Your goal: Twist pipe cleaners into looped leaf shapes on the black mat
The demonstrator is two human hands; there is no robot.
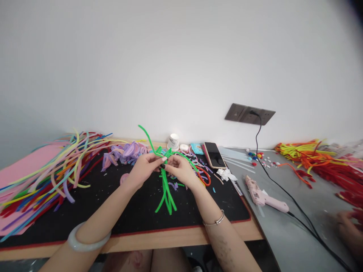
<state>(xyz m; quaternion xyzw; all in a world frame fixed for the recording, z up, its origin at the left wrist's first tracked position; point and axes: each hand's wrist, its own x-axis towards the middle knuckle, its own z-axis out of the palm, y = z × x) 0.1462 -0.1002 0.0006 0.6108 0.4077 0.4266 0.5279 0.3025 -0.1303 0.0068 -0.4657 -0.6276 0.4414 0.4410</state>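
Observation:
A bundle of green pipe cleaners [167, 189] is held above the black mat [124, 217], its loose ends fanning down below the hands. My left hand [147, 166] pinches the top of the bundle from the left, thumb and finger together. From the right, my right hand [178, 168] closes on the same spot, its fingertips touching those of the left. One long green stem sticks up to the upper left, and another curves right over my right hand. Exactly how the stems cross between the fingertips is hidden.
Colourful pipe cleaners [68, 173] lie at left, curled purple ones [124, 153] behind. A paper cup [173, 141], a phone [214, 155] and a corded pink glue gun [263, 198] stand or lie rightward. Another person's hand [350, 228] is at far right, near red stems [337, 175].

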